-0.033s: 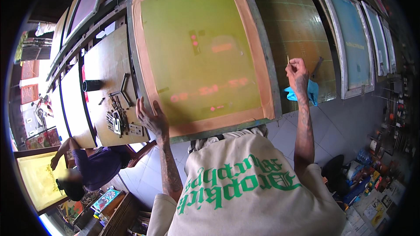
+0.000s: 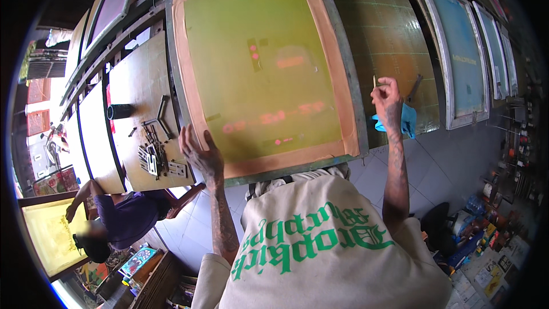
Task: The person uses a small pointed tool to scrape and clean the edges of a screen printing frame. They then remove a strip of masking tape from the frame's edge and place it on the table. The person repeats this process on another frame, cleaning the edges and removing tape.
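A screen-printing frame point(image 2: 263, 165) lies before me, its yellow-green mesh point(image 2: 246, 91) bordered with tan tape and marked with faint pink shapes. At its lower left corner rests my left hand point(image 2: 201, 154), fingers spread over the taped edge, holding nothing. Beyond the frame's right side, my right hand point(image 2: 388, 105) is raised, its fingers pinching a thin pale stick point(image 2: 375, 82) that points upward. Partly behind that hand, a blue cloth point(image 2: 408, 121) lies on the brownish board point(image 2: 394, 40). What the stick's lower end looks like is hidden by the fingers.
Left of the frame, a board point(image 2: 140, 77) bears a dark cylinder point(image 2: 119, 111), an angled metal bar point(image 2: 164, 114) and a pile of metal clamps and bolts point(image 2: 154, 157). Another person point(image 2: 128, 217) works at a yellow screen lower left. More framed screens point(image 2: 457, 57) stand right.
My right hand has shifted very slightly left, its fingers turning the stick a little. My left hand has moved slightly right along the frame's edge.
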Demonstrator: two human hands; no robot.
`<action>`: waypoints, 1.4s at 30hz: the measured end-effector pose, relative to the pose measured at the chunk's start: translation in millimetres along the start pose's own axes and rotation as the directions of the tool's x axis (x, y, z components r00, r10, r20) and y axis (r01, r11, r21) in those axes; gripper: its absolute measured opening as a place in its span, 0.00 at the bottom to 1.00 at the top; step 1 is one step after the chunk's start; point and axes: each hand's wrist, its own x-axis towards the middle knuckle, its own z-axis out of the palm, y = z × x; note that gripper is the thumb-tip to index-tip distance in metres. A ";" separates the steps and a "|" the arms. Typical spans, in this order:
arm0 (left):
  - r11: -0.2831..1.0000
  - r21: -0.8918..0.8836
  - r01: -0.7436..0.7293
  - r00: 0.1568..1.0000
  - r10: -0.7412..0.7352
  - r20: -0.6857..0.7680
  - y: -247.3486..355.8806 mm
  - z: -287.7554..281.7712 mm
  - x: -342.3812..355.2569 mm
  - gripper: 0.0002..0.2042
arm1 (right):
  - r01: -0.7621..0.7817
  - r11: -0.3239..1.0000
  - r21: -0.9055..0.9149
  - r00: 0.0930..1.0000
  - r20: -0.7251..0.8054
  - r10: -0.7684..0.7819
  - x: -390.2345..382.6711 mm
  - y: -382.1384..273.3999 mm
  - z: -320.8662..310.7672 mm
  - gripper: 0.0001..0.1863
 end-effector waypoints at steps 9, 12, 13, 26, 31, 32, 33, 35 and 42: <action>0.823 -0.508 -0.255 0.831 0.455 0.320 143.6 21.9 -50.6 0.16 | 0.199 0.952 -0.232 0.965 0.218 -0.149 -80.8 -24.3 41.9 0.05; 0.762 -0.558 -0.328 0.750 0.569 0.337 162.3 30.0 -58.0 0.17 | 0.243 0.920 -0.309 0.959 0.222 -0.179 -84.7 -28.0 43.0 0.06; 0.749 -0.571 -0.338 0.722 0.595 0.353 165.0 32.6 -59.7 0.17 | 0.227 0.936 -0.269 0.961 0.221 -0.169 -85.5 -31.4 43.4 0.06; 0.690 -0.607 -0.394 0.656 0.674 0.340 172.3 48.2 -58.1 0.19 | 0.317 0.935 -0.160 0.939 0.194 -0.285 -78.8 -25.1 53.7 0.06; 0.666 -0.624 -0.409 0.618 0.705 0.347 199.1 77.9 -29.7 0.17 | 0.318 0.926 -0.204 0.931 0.251 -0.265 -72.7 -21.1 47.0 0.07; 0.653 -0.623 -0.430 0.564 0.733 0.379 203.5 84.4 -23.1 0.16 | 0.302 0.933 -0.196 0.938 0.238 -0.253 -72.3 -20.3 46.4 0.07; 0.639 -0.623 -0.451 0.508 0.758 0.410 207.7 90.3 -16.7 0.15 | 0.285 0.940 -0.188 0.944 0.225 -0.241 -72.5 -18.3 46.4 0.06; 0.607 -0.590 -0.533 0.437 0.794 0.423 215.8 97.5 -8.4 0.08 | 0.233 0.960 -0.155 0.960 0.193 -0.202 -72.6 -16.0 45.4 0.06; 0.413 -0.507 -0.756 0.227 0.893 0.390 223.2 108.1 3.5 0.04 | 0.137 0.990 -0.040 0.986 0.102 -0.132 -73.3 0.8 44.1 0.06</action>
